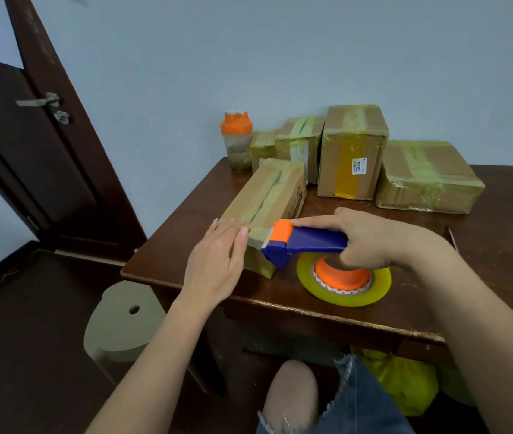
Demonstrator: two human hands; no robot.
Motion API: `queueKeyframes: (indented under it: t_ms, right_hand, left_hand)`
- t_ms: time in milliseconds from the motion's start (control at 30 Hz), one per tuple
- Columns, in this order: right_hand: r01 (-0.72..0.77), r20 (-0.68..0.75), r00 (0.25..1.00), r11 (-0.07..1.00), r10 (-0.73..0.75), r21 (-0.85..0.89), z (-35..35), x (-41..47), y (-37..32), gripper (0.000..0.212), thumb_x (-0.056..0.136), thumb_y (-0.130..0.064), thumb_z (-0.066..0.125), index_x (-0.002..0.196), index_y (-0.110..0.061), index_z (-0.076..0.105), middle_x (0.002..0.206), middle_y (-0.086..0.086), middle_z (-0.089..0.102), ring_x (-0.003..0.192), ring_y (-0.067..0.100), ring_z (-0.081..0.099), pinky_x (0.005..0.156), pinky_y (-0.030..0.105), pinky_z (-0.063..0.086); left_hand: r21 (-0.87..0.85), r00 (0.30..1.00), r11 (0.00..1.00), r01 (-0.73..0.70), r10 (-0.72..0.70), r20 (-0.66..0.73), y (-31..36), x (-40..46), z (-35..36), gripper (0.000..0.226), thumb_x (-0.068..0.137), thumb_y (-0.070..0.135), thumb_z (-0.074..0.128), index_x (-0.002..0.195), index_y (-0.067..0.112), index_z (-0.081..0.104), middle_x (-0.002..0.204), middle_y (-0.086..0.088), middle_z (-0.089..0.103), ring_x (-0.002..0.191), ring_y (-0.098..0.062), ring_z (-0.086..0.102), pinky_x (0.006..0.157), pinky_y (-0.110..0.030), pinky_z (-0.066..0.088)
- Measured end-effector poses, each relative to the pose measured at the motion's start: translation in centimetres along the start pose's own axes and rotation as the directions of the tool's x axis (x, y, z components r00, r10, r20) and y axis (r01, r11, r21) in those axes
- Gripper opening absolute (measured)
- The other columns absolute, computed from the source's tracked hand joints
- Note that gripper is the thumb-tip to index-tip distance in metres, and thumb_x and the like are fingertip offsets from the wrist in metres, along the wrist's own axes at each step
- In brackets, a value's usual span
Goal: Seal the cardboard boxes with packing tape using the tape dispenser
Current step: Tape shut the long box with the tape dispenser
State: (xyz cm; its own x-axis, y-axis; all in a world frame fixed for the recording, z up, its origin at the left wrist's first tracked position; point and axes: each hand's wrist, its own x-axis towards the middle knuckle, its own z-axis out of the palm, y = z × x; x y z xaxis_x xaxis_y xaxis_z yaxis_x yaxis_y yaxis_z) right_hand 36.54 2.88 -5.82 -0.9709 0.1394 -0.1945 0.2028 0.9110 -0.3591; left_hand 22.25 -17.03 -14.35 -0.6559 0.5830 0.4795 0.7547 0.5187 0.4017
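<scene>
A: Now, legible markings?
B: Only a white label on the tall taped cardboard box near the dark wooden table's far edge; digits unclear.
A: Hands?
B: Left hand, fingers straight, rests on the long cardboard box at the near-left corner. Right hand grips the blue-and-orange plastic tape dispenser, its yellow tape roll flat near the front edge, cutter just beside that box.

Both arms are bare, with no sleeves on them. The person wears blue jeans with a ripped, frayed hole where one bare knee pokes out
</scene>
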Motion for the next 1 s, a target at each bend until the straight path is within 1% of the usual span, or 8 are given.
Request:
queueKeyframes:
  t_ms: [167,433,533,667,733,800,900,1000]
  right_hand:
    - [-0.004,-0.007,1.000,0.999,0.004,-0.054,-0.1,-0.1,0.0,0.084,0.088,-0.010,0.050,0.137,-0.068,0.015,0.100,-0.002,0.041,0.085,0.018,0.051,0.082,0.038,0.051]
    - [-0.039,-0.022,0.999,0.985,0.036,-0.170,0.4,0.1,0.2,0.088,0.082,-0.030,0.069,0.136,-0.067,0.009,0.105,-0.006,0.037,0.091,0.018,0.048,0.086,0.042,0.050]
    - [-0.039,-0.030,0.999,0.985,0.034,-0.167,0.7,0.1,0.2,0.088,0.081,-0.038,0.070,0.136,-0.066,0.007,0.104,-0.005,0.034,0.091,0.019,0.047,0.085,0.040,0.049]
    - [-0.024,-0.045,0.999,0.985,0.016,-0.169,0.8,-0.2,0.2,0.088,0.081,-0.038,0.070,0.136,-0.066,0.007,0.104,-0.006,0.035,0.087,0.017,0.048,0.084,0.039,0.049]
    - [-0.020,-0.043,0.999,0.987,0.013,-0.161,0.7,-0.2,0.2,0.088,0.082,-0.036,0.070,0.138,-0.065,0.008,0.104,-0.006,0.035,0.087,0.017,0.048,0.083,0.038,0.050]
    - [-0.015,-0.032,0.999,0.989,0.011,-0.150,0.8,-0.1,0.2,0.088,0.083,-0.035,0.070,0.138,-0.065,0.009,0.106,-0.005,0.035,0.087,0.017,0.049,0.083,0.036,0.050]
    - [0.001,-0.016,1.000,0.989,-0.004,-0.149,0.6,-0.1,0.2,0.088,0.084,-0.035,0.070,0.138,-0.065,0.008,0.105,-0.006,0.034,0.082,0.012,0.049,0.072,0.027,0.045]
    - [0.004,-0.014,1.000,0.984,-0.007,-0.177,0.6,-0.1,0.2,0.087,0.083,-0.046,0.069,0.139,-0.064,0.005,0.101,-0.008,0.034,0.078,0.008,0.046,0.067,0.024,0.041]
  left_hand:
    - [-0.118,0.996,0.993,-0.025,0.034,0.079,1.1,0.1,-0.5,0.051,0.098,0.040,0.028,0.131,0.020,0.061,0.137,0.005,0.058,0.132,-0.006,0.046,0.116,-0.023,0.025]
    - [-0.202,0.993,0.978,-0.049,0.069,0.096,0.7,0.0,-0.6,0.042,0.100,0.032,0.035,0.132,0.021,0.060,0.139,0.010,0.053,0.134,0.003,0.036,0.119,-0.026,0.022]
    - [-0.190,0.992,0.981,-0.022,0.045,0.115,0.4,0.4,-0.6,0.038,0.103,0.029,0.037,0.130,0.020,0.062,0.139,0.007,0.055,0.138,-0.004,0.037,0.120,-0.030,0.021]
    - [-0.112,0.999,0.994,0.008,-0.003,0.052,-0.2,0.5,-0.6,0.047,0.105,0.038,0.027,0.134,0.022,0.060,0.146,0.008,0.047,0.137,0.006,0.025,0.116,-0.017,0.007]
    - [-0.103,0.998,0.993,0.058,-0.056,0.022,-0.4,0.5,-0.4,0.045,0.105,0.036,0.030,0.133,0.020,0.061,0.145,0.005,0.050,0.138,0.001,0.030,0.114,-0.015,0.008]
    - [-0.085,1.000,0.996,-0.001,0.002,0.014,0.1,0.5,-0.2,0.044,0.104,0.034,0.031,0.130,0.019,0.063,0.142,0.004,0.054,0.137,-0.001,0.033,0.116,-0.017,0.008]
    - [-0.214,0.993,0.971,-0.108,0.117,0.030,0.9,-0.2,0.4,0.042,0.096,0.027,0.039,0.128,0.017,0.063,0.136,0.004,0.059,0.132,0.004,0.038,0.117,-0.015,0.017]
    - [-0.311,0.997,0.947,-0.080,0.081,-0.010,0.5,-0.4,1.0,0.041,0.093,0.018,0.041,0.127,0.017,0.064,0.133,0.004,0.061,0.129,0.004,0.043,0.111,-0.006,0.017]
